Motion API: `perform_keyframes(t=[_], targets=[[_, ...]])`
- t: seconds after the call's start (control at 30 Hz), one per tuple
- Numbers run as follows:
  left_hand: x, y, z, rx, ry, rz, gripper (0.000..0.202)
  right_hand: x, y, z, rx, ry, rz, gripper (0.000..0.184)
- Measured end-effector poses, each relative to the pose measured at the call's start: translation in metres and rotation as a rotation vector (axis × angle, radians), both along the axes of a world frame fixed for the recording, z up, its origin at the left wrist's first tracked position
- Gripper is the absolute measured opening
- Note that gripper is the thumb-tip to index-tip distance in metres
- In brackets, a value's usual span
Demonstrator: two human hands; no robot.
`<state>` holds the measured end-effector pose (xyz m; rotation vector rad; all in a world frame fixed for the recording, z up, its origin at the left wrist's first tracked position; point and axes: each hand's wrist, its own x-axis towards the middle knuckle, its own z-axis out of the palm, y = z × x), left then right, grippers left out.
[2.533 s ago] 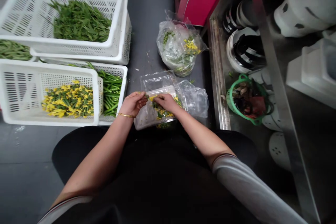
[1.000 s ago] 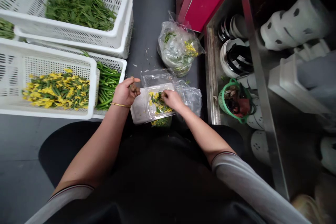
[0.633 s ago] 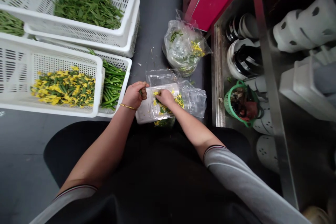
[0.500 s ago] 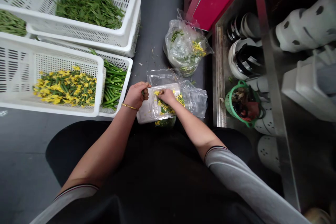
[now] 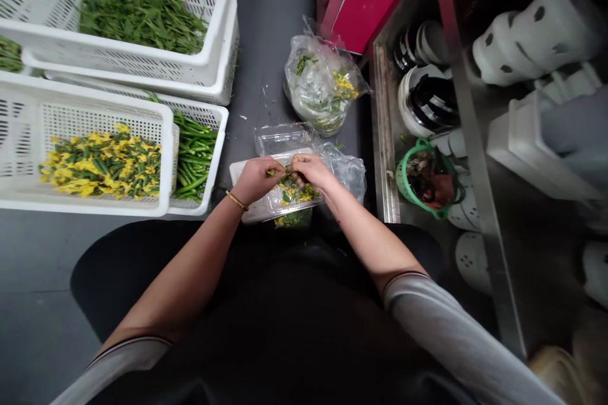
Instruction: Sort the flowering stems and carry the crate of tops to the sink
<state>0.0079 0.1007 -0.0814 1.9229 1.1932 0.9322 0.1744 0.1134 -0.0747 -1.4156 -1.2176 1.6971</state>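
My left hand, with a gold bracelet at its wrist, is closed in a pinch around a small yellow-green flower, mostly covered by the fingers. Fingertip to fingertip with it, my right hand is also pinched closed; what lies between its fingers is too small to make out. Both are above a clear plastic box with its lid folded back. Yellow flowers and green bits lie inside the box. Under it is a white tray, and lower down more flowers show through clear plastic.
At left, white crates hold yellow-flowered small green vegetables, green chilies and leafy greens. A plastic bag of trimmings stands ahead. On the right are a metal shelf, a green basket and white pots.
My left hand has moved right and my right hand has lifted slightly from the flowers, so their fingertips now meet above the box. The whole view has shifted a little.
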Motion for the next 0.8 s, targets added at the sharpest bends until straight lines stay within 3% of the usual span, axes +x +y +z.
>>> perform_keyframes(t=[0.07,0.17,0.3,0.4,0.53,0.67,0.73,0.8], targets=[[-0.001,-0.001,0.002,0.012,-0.012,0.037,0.016,-0.006,0.000,0.000,-0.056,0.091,-0.078,0.018],[-0.006,0.001,0.004,-0.031,0.007,0.064,0.020,-0.017,0.004,0.000,0.005,0.116,-0.114,0.023],[-0.019,0.006,0.012,-0.187,-0.031,-0.002,0.023,-0.022,0.018,0.013,0.154,-0.023,0.121,0.016],[-0.023,0.007,0.021,-0.403,-0.287,-0.027,0.024,-0.021,0.022,0.031,0.256,-0.084,0.238,0.015],[-0.009,-0.001,0.031,-0.629,-0.760,0.081,0.024,-0.027,0.007,0.046,0.445,-0.181,0.072,0.018],[0.009,-0.007,0.030,-0.666,-0.914,0.211,0.023,-0.021,-0.007,0.040,0.567,-0.342,-0.037,0.022],[0.010,-0.006,0.028,-0.676,-0.916,0.239,0.019,-0.005,-0.005,0.033,0.558,-0.402,0.053,0.024],[0.003,-0.002,0.026,-0.676,-0.941,0.236,0.014,0.016,0.002,0.024,0.494,-0.509,0.233,0.029]])
